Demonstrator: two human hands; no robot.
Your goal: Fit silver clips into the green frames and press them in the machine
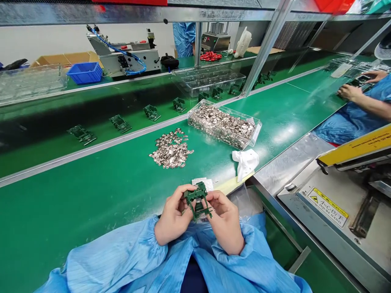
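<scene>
Between my two hands I hold a dark green plastic frame [198,199] with open slots and thin prongs, close to my body over the bench edge. My left hand [174,213] is closed on its left side, thumb along the front. On the right side, the fingers and thumb of my right hand [224,219] pinch it. Just behind it lies a white piece with ribbed lines [208,184]. Farther back, a loose pile of small silvery metal pieces [171,150] is spread on the green bench [100,191].
A clear tray [256,134] of metal pieces stands behind a crumpled white cloth [246,162]. Similar green frames [120,123] line the strip beyond the metal rail [122,140]. At right are a machine with a warning label [328,206] and a co-worker's hands [351,92].
</scene>
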